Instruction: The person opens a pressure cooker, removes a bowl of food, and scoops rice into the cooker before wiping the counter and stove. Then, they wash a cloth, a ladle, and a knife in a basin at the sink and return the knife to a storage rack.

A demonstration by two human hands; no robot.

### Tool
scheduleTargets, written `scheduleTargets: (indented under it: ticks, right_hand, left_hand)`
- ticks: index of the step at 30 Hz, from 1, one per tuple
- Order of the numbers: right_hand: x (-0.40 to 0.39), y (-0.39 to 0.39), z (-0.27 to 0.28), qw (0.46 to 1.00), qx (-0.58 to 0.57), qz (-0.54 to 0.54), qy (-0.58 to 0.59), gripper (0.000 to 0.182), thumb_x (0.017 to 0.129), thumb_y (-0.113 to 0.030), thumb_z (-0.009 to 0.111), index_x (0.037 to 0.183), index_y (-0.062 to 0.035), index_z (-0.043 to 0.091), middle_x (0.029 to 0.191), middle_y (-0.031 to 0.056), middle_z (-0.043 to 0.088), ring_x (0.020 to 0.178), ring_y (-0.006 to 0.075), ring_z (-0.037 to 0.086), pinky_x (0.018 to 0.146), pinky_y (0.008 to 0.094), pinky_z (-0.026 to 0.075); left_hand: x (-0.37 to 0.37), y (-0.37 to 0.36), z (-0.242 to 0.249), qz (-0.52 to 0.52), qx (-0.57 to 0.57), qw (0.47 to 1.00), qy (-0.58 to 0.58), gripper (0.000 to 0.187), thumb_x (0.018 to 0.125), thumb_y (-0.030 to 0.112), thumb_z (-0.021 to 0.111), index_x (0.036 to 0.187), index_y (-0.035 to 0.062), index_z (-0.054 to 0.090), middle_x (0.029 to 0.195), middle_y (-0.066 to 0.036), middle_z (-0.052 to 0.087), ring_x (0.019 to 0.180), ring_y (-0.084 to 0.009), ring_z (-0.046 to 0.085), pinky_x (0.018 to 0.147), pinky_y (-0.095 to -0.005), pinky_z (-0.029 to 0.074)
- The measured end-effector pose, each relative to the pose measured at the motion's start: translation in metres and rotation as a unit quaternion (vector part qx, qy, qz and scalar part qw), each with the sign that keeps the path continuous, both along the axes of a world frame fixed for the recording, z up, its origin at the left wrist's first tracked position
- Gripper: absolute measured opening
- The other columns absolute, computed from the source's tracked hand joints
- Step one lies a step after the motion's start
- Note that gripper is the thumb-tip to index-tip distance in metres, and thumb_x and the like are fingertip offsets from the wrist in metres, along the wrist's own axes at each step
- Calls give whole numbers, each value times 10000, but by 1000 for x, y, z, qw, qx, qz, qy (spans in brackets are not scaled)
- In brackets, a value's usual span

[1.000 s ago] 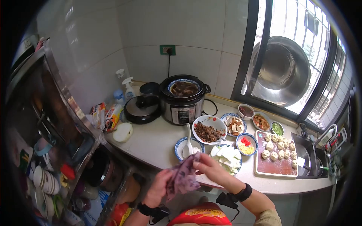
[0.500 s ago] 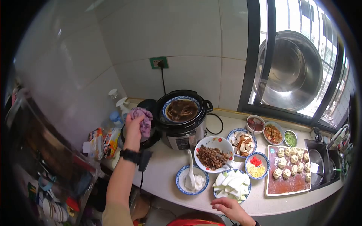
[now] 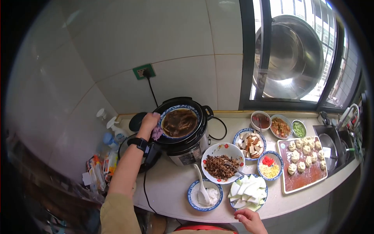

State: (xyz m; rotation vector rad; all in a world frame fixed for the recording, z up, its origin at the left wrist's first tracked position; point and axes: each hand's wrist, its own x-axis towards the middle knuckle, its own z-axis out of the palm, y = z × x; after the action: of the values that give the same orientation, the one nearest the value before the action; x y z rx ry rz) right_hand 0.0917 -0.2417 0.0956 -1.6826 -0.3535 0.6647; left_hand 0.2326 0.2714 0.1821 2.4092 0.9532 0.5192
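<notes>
The head camera looks forward, down across the counter (image 3: pixel 165 191).

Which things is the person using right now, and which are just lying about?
Probably for the job:
left hand, at the bowl's edge
purple cloth, in that hand
blue-rimmed bowl with dark brown food
cooker under the bowl

Probably just lying about:
spray bottle
bright packets
big metal basin at the window

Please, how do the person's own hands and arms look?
The left hand is ungloved, with a black wristband, a dark cable apparently hanging from it, and a tan sleeve ending near the elbow. The right hand is ungloved; its sleeve is unseen.
</notes>
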Motion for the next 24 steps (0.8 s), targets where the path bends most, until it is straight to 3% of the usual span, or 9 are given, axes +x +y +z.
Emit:
scheduleTargets:
  ticks: [2,6,8,9,10,12,14,17,24]
  right_hand:
    - [-6,7,-2,1000,2,-18,4,181,839,-114,532,965,13,564,844,57,588,783,125,563,695,232,442]
    - [-15,20,-1,999,-6,-32,-18,189,839,-118,534,968,18,559,851,60,590,781,129,568,697,237,445]
    - [-19,25,2,999,-9,-46,-1,189,839,-114,529,970,20,557,855,59,592,785,127,568,702,239,448]
    - [-21,26,0,999,-10,-49,2,189,839,-114,529,970,20,557,855,59,592,785,127,568,702,239,448]
    - [-23,28,-4,999,-10,-53,0,188,840,-113,526,970,19,557,855,59,593,786,125,568,701,239,447]
    - [-25,31,-6,998,-9,-60,-2,188,840,-113,523,970,19,556,856,58,595,786,124,568,700,239,446]
    - [-25,35,-6,998,-13,-62,1,186,840,-115,522,967,15,557,853,55,596,789,119,566,699,238,444]
    - [-24,42,-3,997,2,-80,17,187,837,-117,526,968,13,558,854,53,596,790,118,564,699,238,442]
    - [-19,46,-7,996,-39,-83,-11,205,833,-115,529,993,10,560,875,62,603,789,126,567,705,240,442]
  left_hand:
    - [8,21,-10,-26,-127,991,26,378,689,210,575,947,-66,567,938,-271,566,934,-360,551,800,-379,426]
    - [21,50,-35,-111,-51,990,70,343,659,177,591,869,-93,576,850,-252,597,799,-350,601,704,-365,470]
    - [18,34,-14,-120,-115,982,86,328,669,139,586,892,-100,565,824,-230,607,711,-309,615,646,-368,487]
    - [12,22,0,-99,-310,945,13,234,677,102,571,812,-90,560,740,-159,595,631,-238,594,571,-346,474]
    - [6,9,14,-72,-492,866,-60,150,686,65,557,732,-79,555,656,-87,582,551,-167,574,496,-323,461]
    - [1,-1,21,-79,-435,896,-49,187,704,76,563,797,-84,536,645,-101,573,554,-192,583,475,-352,470]
    - [8,8,10,-76,-271,959,33,169,696,58,562,795,-77,538,639,-113,566,534,-211,574,449,-349,452]
    - [4,-10,23,-76,-203,976,15,113,667,8,558,736,-80,546,633,-128,561,524,-222,569,427,-352,437]
    - [16,-11,38,-48,-276,945,168,101,615,-39,572,697,-86,538,612,-153,537,503,-231,543,421,-349,422]
